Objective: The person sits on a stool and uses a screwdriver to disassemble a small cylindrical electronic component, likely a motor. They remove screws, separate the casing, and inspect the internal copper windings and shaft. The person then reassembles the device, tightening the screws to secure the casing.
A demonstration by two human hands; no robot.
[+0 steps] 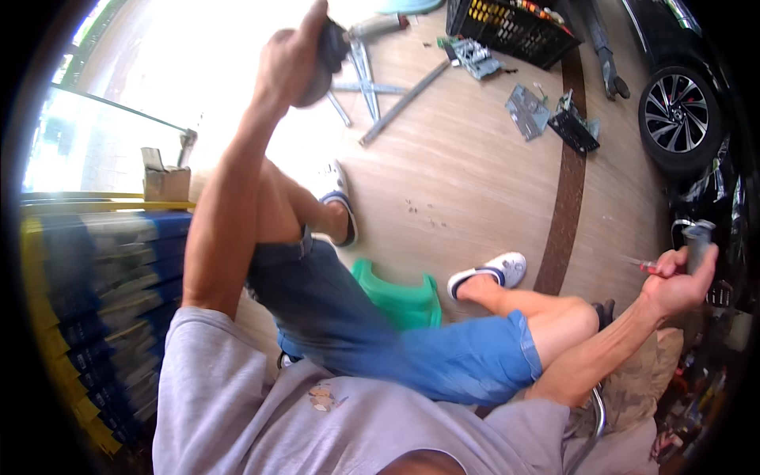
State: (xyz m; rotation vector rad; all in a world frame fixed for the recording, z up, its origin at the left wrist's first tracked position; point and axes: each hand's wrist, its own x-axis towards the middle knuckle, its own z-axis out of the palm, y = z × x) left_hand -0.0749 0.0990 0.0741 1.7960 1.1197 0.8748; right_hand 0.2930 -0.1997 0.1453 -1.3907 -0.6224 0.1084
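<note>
Raised at the upper left, my left hand is closed round a dark rounded object, whose kind I cannot make out. A silver cylinder with a dark red end appears just beyond it; whether the two are joined is unclear. Far to the right, my right hand is closed, with a red-handled screwdriver between its fingers, shaft pointing left. A grey cylindrical piece sticks up from the same hand. Between my legs stands a green plastic stool.
Metal bars lie on the floor ahead, near a black crate. Dismantled electronic parts are scattered to its right. A car wheel and another person's leg are at the far right. Stacked blue-and-yellow packages rise on my left.
</note>
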